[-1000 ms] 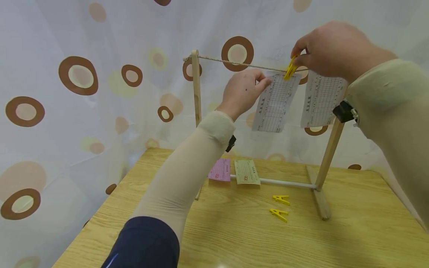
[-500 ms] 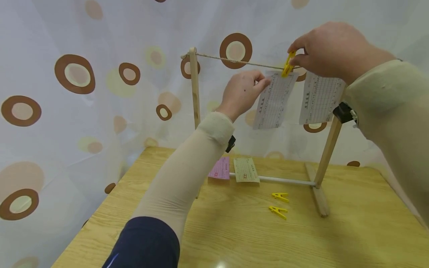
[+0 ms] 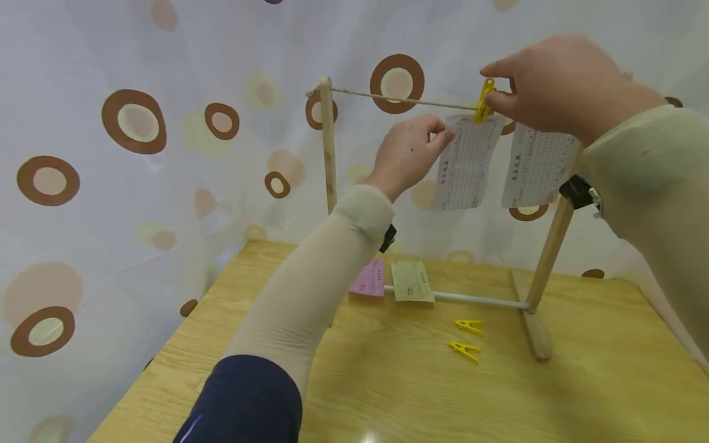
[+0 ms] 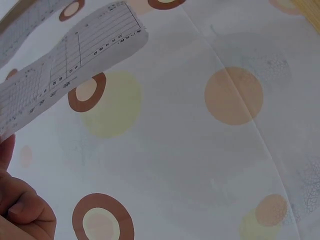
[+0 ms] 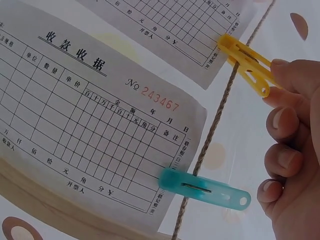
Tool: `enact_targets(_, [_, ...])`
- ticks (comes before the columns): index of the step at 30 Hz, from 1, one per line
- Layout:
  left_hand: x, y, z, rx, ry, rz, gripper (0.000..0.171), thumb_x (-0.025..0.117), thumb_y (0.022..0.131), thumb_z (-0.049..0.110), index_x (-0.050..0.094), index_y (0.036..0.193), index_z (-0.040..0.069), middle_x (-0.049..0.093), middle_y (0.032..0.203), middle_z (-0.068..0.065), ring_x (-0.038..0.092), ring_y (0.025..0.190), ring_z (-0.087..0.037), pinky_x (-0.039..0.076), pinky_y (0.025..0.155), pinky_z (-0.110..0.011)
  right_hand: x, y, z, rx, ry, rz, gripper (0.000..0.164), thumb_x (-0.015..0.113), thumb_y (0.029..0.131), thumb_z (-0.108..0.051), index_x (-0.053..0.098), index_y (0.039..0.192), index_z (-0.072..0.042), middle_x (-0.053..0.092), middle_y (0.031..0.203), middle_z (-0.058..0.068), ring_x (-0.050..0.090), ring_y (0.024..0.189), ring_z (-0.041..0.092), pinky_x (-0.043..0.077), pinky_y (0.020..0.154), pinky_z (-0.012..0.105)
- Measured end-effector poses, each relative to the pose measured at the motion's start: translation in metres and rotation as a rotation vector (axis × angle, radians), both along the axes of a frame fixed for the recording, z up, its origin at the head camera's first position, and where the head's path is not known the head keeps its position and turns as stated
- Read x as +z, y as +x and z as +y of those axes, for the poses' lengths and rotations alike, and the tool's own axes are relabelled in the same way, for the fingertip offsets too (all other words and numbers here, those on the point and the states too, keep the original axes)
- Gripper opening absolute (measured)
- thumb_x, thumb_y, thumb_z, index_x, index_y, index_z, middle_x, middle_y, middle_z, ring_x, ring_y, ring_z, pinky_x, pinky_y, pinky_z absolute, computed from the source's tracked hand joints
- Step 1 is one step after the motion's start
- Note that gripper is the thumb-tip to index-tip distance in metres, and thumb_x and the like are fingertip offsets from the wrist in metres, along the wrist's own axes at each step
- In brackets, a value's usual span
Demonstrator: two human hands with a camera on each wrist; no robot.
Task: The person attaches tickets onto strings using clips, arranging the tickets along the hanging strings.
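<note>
In the head view my left hand (image 3: pixel 407 151) pinches the upper left edge of a white receipt (image 3: pixel 468 163) hanging at the rope (image 3: pixel 399 98). Only a few left fingers (image 4: pixel 27 207) show in the left wrist view, just under the paper. At the receipt's top edge, my right hand (image 3: pixel 565 83) has thumb and index finger at the handles of a yellow clothespin (image 5: pixel 245 59), whose jaws sit over rope and paper. A second white receipt (image 5: pixel 100 110) hangs to the right, held by a teal clothespin (image 5: pixel 205 190).
Two yellow clothespins (image 3: pixel 465 352) lie on the wooden table (image 3: pixel 399 394). A pink slip (image 3: pixel 369 280) and a pale yellow slip (image 3: pixel 412 283) rest by the white rod (image 3: pixel 476 299). Wooden posts (image 3: pixel 329 154) carry the rope. A dotted curtain (image 3: pixel 183 55) hangs behind.
The right index finger has straightened and the spacing between it and the thumb has widened at the clothespin. The left hand keeps its grip on the receipt. The view has shifted slightly.
</note>
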State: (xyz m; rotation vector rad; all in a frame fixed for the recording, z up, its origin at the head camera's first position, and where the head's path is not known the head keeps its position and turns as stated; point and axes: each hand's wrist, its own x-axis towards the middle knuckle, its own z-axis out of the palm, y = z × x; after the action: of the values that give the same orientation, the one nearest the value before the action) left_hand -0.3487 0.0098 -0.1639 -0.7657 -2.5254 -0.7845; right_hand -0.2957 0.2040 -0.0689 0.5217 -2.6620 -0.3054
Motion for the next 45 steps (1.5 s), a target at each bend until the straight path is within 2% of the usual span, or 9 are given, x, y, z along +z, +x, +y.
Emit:
enact_targets(6, [-0.001, 0.0, -0.001, -0.004, -0.008, -0.011, 0.032, 0.052, 0.105, 0.044, 0.068, 0.121, 0.021, 0.067, 0.113, 0.009, 0.056, 0.093, -0.009, 0.044, 0.082, -0.024, -0.004, 0.002, 0.0, -0.005, -0.019, -0.009, 0.061, 0.055, 0.101, -0.032, 0.04, 0.154, -0.005, 0.069, 0.103, 0.024, 0.059, 0.073, 0.034, 0.051, 0.063, 0.047])
enact_targets(10, [-0.002, -0.001, -0.005, 0.0, 0.006, -0.036, 0.033, 0.053, 0.105, 0.046, 0.068, 0.123, 0.024, 0.067, 0.116, 0.011, 0.056, 0.095, -0.009, 0.045, 0.083, -0.024, -0.005, 0.007, -0.001, 0.021, -0.044, 0.021, 0.063, 0.056, 0.1, -0.031, 0.038, 0.154, -0.004, 0.068, 0.107, 0.026, 0.059, 0.075, 0.035, 0.053, 0.066, 0.05])
enact_targets(14, [-0.007, 0.0, -0.01, -0.013, 0.006, -0.027, 0.032, 0.054, 0.104, 0.045, 0.069, 0.123, 0.023, 0.066, 0.11, 0.011, 0.055, 0.09, -0.009, 0.044, 0.078, -0.024, -0.008, 0.014, 0.001, 0.079, -0.07, 0.071, 0.062, 0.058, 0.099, -0.029, 0.041, 0.153, -0.003, 0.066, 0.098, 0.021, 0.056, 0.077, 0.033, 0.049, 0.067, 0.049])
enact_targets(18, [-0.012, 0.001, -0.015, -0.023, -0.005, -0.026, 0.032, 0.055, 0.104, 0.044, 0.068, 0.122, 0.022, 0.065, 0.101, 0.008, 0.053, 0.085, -0.011, 0.043, 0.072, -0.025, -0.014, 0.021, 0.003, 0.12, -0.1, 0.105, 0.06, 0.059, 0.099, -0.028, 0.044, 0.152, -0.003, 0.061, 0.085, 0.015, 0.053, 0.073, 0.029, 0.043, 0.062, 0.044])
enact_targets(27, [-0.018, 0.007, -0.028, -0.024, -0.019, 0.001, 0.033, 0.057, 0.103, 0.045, 0.066, 0.124, 0.021, 0.061, 0.096, 0.004, 0.052, 0.085, -0.012, 0.042, 0.072, -0.026, -0.024, 0.033, 0.002, 0.172, -0.165, 0.166, 0.056, 0.056, 0.097, -0.025, 0.05, 0.149, -0.005, 0.049, 0.067, 0.008, 0.044, 0.062, 0.026, 0.033, 0.052, 0.039])
enact_targets(31, [-0.024, 0.013, -0.035, -0.036, -0.03, 0.001, 0.033, 0.058, 0.103, 0.043, 0.065, 0.125, 0.02, 0.06, 0.093, 0.002, 0.051, 0.083, -0.013, 0.041, 0.07, -0.026, -0.032, 0.038, 0.0, 0.192, -0.18, 0.164, 0.053, 0.059, 0.098, -0.027, 0.053, 0.147, -0.006, 0.045, 0.066, 0.007, 0.04, 0.06, 0.024, 0.03, 0.049, 0.037])
enact_targets(38, [-0.03, 0.02, -0.042, -0.039, -0.053, 0.015, 0.033, 0.058, 0.103, 0.044, 0.065, 0.124, 0.02, 0.06, 0.09, 0.001, 0.051, 0.081, -0.014, 0.041, 0.067, -0.028, -0.045, 0.047, 0.002, 0.21, -0.194, 0.149, 0.054, 0.064, 0.097, -0.028, 0.054, 0.146, -0.008, 0.049, 0.074, 0.006, 0.041, 0.06, 0.023, 0.033, 0.051, 0.038])
enact_targets(45, [-0.039, 0.027, -0.047, -0.038, -0.09, 0.025, 0.034, 0.057, 0.102, 0.046, 0.065, 0.123, 0.02, 0.06, 0.089, 0.002, 0.052, 0.08, -0.014, 0.042, 0.067, -0.029, -0.06, 0.051, 0.006, 0.228, -0.226, 0.132, 0.052, 0.065, 0.097, -0.027, 0.055, 0.145, -0.01, 0.047, 0.072, 0.004, 0.038, 0.056, 0.02, 0.032, 0.049, 0.036])
